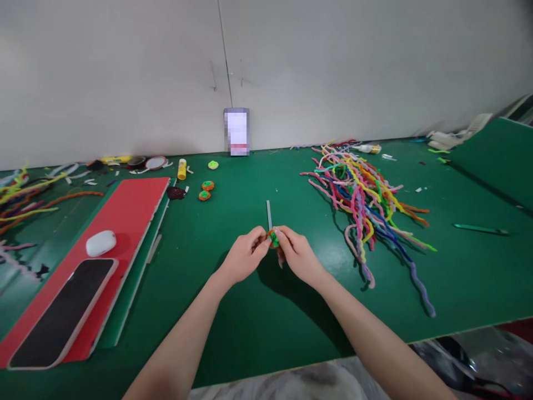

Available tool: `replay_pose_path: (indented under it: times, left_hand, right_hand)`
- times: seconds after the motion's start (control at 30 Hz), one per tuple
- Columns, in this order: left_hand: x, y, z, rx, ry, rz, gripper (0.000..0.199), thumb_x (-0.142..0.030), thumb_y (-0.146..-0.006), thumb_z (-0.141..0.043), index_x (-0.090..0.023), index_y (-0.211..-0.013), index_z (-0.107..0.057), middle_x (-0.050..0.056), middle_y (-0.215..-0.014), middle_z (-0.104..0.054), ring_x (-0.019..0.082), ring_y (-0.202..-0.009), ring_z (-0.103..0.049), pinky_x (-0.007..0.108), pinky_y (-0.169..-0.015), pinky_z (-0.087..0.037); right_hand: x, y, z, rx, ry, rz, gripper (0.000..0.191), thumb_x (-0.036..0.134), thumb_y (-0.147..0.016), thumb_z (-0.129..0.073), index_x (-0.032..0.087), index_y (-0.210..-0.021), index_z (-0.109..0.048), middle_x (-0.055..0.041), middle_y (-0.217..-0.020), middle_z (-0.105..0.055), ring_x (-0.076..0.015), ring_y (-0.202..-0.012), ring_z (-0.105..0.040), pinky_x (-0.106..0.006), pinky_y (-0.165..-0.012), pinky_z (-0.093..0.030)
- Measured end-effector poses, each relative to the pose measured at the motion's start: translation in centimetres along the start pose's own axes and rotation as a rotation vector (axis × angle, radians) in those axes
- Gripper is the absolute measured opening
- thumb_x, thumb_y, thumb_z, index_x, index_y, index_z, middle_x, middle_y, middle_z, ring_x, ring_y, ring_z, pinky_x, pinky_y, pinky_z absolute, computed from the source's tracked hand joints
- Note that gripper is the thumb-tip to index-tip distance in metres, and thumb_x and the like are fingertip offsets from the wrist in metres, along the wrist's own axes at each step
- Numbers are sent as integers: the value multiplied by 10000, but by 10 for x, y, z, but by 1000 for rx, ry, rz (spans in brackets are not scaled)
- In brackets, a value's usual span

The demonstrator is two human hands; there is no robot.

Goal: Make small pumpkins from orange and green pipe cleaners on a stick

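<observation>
At the middle of the table, my left hand (245, 254) and my right hand (302, 256) meet, fingertips pinched on a small orange-and-green pipe-cleaner ornament (273, 239). Its green part faces up, and the fingers cover much of the orange rim. A translucent narrow stick (268, 214) reaches away just beyond the fingertips; whether it touches the ornament I cannot tell. Farther left lie two similar orange ornaments with green tops, one (207, 185) behind the other (204, 195). A yellow-green fuzzy piece (213, 165) sits behind them.
Right of my hands spreads a pile of colourful pipe cleaners (360, 194), with green tweezers (481, 229) beyond. A red board (137, 205) at left carries a phone (62, 316) and a white earbud case (101, 243). A lit phone (238, 132) leans on the wall near a yellow glue tube (182, 169).
</observation>
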State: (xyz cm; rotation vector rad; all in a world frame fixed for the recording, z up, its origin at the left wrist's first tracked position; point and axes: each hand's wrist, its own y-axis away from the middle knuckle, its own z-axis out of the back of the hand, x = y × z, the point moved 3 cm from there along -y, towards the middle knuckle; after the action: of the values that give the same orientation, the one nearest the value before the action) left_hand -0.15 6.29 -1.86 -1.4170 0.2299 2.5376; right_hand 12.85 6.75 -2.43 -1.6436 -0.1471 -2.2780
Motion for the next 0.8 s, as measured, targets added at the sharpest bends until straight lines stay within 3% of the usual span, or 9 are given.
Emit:
replay_pose_path:
  times: [0.17,0.27,0.47,0.6,0.8]
  left_hand:
    - [6,0,-4,-19,301,72,379,-412,-884,-163,-184,-684,-390,-57,-486,-323,76,-417,-292,211,-437,-268]
    - [5,0,-4,-94,170,73,381,-438,-882,-214,-180,-706,-434,-53,-495,-347,80,-429,-323,213,-446,-269]
    - [0,1,-8,-90,-59,25,352,-383,-894,-235,-177,-796,-503,-29,-541,-443,101,-487,-416,217,-489,-301]
    - [1,2,-9,-159,-161,17,356,-363,-897,-230,-173,-714,-469,-19,-554,-445,102,-490,-418,217,-490,-299]
    - [5,2,-6,-275,-208,24,363,-354,-906,-214,-179,-688,-446,-25,-538,-447,100,-478,-438,209,-485,-304]
  right_hand:
    - [-1,0,0,-19,-44,-22,319,373,-898,-310,165,-909,-552,40,-486,-473,-88,-412,-472,-207,-455,-403]
    - [-2,0,-2,-7,-52,-27,310,364,-894,-321,170,-976,-549,32,-509,-500,-86,-407,-482,-202,-441,-415]
    - [-2,0,-2,-29,-74,-39,304,363,-894,-325,187,-1030,-532,25,-545,-514,-88,-422,-489,-202,-436,-423]
    - [-6,0,-3,-45,-124,-63,319,395,-898,-297,196,-1036,-504,18,-586,-525,-89,-449,-491,-208,-453,-423]
    - [-14,0,-9,-28,-186,-114,392,466,-891,-253,180,-724,-461,16,-550,-490,-89,-451,-479,-216,-454,-408]
